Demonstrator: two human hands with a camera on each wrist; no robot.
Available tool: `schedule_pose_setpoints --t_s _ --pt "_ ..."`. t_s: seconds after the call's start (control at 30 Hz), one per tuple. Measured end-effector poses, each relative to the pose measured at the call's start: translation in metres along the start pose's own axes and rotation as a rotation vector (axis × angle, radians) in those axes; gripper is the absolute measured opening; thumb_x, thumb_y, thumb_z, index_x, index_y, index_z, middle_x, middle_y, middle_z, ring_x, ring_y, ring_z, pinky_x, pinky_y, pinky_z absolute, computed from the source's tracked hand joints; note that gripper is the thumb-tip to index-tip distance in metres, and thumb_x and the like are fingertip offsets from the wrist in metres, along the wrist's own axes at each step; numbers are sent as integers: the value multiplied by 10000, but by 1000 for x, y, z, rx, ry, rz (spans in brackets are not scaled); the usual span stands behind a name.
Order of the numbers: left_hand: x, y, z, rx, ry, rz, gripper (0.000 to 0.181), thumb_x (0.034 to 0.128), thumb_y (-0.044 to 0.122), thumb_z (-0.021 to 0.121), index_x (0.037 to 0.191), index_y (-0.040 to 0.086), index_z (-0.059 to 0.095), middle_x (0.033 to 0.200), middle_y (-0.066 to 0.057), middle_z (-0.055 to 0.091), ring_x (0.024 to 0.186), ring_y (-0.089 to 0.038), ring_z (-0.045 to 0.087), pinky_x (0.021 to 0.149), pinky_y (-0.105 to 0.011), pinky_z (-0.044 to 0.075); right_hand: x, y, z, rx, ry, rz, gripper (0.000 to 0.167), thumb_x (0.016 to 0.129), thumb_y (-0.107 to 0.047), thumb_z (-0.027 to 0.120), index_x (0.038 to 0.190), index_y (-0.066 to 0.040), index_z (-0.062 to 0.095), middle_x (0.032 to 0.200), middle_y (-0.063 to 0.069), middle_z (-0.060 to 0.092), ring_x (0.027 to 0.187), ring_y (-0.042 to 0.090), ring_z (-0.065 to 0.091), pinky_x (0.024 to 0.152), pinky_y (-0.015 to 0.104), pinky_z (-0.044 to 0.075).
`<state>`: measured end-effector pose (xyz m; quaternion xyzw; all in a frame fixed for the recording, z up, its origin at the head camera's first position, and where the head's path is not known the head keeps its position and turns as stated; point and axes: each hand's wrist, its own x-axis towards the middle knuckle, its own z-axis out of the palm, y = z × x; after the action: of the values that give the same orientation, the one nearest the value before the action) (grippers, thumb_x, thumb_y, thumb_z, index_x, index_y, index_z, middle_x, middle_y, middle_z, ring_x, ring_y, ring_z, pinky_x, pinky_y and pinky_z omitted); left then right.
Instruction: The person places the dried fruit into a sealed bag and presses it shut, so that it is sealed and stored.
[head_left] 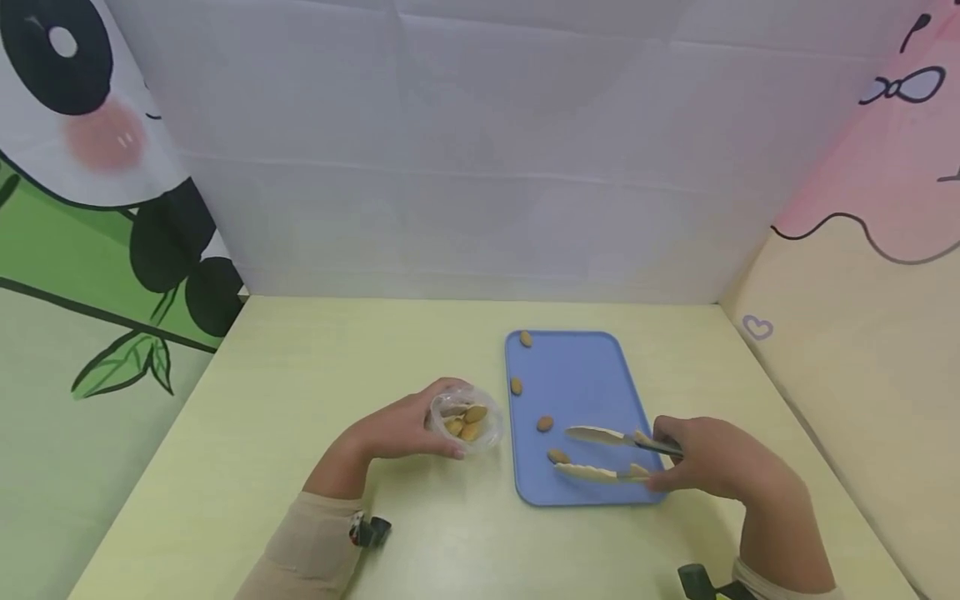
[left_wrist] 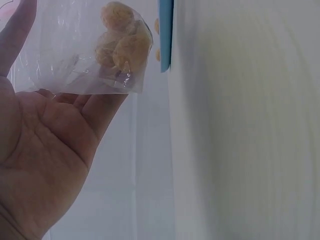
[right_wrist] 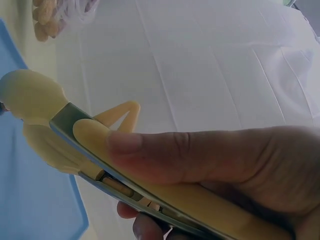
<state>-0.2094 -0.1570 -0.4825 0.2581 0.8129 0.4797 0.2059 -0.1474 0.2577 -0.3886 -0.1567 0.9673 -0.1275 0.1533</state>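
In the head view, my left hand [head_left: 405,423] grips a clear plastic cup [head_left: 491,429] with several brown nuts [head_left: 471,432] inside; the cup [left_wrist: 65,55] shows in the left wrist view too. My right hand [head_left: 723,458] holds tongs [head_left: 600,473] with cream tips, their arms spread apart over a blue tray [head_left: 577,367]. A nut [head_left: 558,456] lies on the tray by the near tip. Another nut [head_left: 545,423] lies just left of the far tip. In the right wrist view the thumb [right_wrist: 175,152] presses along the tongs' handle.
Two more nuts lie near the tray's left side, one nut [head_left: 526,338] at the far corner and one nut [head_left: 516,386] below it. The pale yellow table [head_left: 337,350] meets a white back wall [head_left: 480,208]; printed panels stand at both sides.
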Motion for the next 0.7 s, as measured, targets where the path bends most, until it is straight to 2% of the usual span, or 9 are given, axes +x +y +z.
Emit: schedule_pose_setpoints --t_s 0.37,0.7 --pt "0 1 1 -9 -12 -2 827 749 400 848 1404 385 345 1305 -27 542 1077 -224 546 905 -401 448 -2 0 5 17 0 -28 325 739 -430 791 781 -272 511 637 -115 475 562 54 410 542 254 346" --pt "-2 7 1 -13 -12 -10 824 749 392 850 1403 383 348 1303 -34 546 1076 -218 546 906 -399 449 -3 3 2 55 -24 -31 326 762 -437 787 799 -279 504 642 -102 507 518 73 457 513 258 370"
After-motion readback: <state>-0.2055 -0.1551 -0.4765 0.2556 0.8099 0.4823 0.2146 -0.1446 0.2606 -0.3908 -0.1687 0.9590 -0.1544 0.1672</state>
